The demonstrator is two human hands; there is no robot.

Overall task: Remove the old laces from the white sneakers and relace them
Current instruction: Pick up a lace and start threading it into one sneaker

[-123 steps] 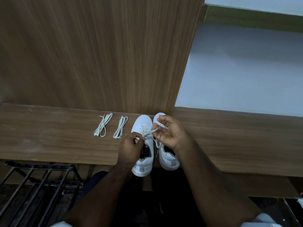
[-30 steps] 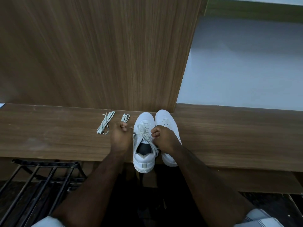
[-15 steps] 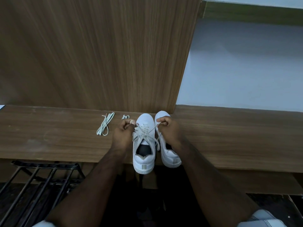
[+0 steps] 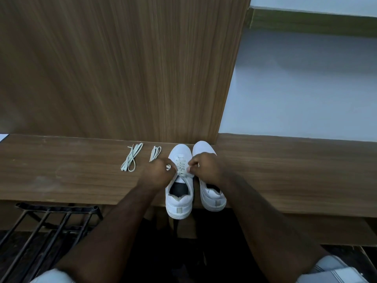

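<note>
— Looking down: where are the sneakers?
— Side by side on the wooden surface (image 4: pixel 285 172). My left hand (image 4: pixel 158 174) and right hand (image 4: pixel 206 167) each pinch a lace end over the left sneaker (image 4: pixel 179 193); the right sneaker (image 4: pixel 212 198) sits beside it.
— Anything else?
— Two spare laces (image 4: pixel 131 158) lying to the left.

Two white low-top sneakers (image 4: pixel 180 199) stand side by side on the brown wood-grain table (image 4: pixel 285 170). The left hand (image 4: pixel 158 174) and right hand (image 4: pixel 206 167) each pinch the pale lace (image 4: pixel 182 169) of the left-side sneaker. Two folded pale laces (image 4: pixel 131 158) lie just left.
</note>
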